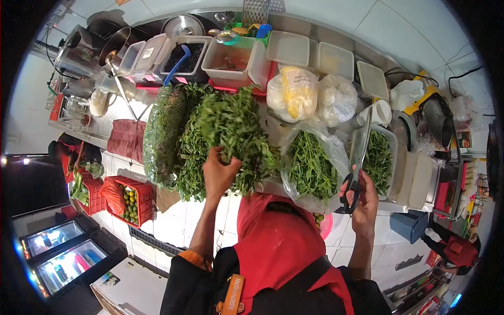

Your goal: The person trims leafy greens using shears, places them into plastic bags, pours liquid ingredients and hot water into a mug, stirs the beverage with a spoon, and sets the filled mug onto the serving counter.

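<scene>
In my left hand (220, 170) I grip a bunch of leafy greens (233, 123), its leaves slightly blurred. Beneath and beside it lies a wide heap of the same greens (191, 163). My right hand (362, 197) is closed around the black handles of a pair of scissors (359, 152), blades pointing away from me and a little apart. Just left of the scissors sits a clear plastic bag (294, 191) with cut greens (312, 163) in it. To their right, more cut greens (378, 157) fill a plastic tub (392, 142).
A plastic-wrapped bundle of greens (163, 139) lies at left, near a dark red cloth (126, 139). Lidded tubs (287, 48) and an open tub (257, 60) line the back. Stuffed plastic bags (294, 92) stand before them. Crates (142, 218) and other people are beyond the counter.
</scene>
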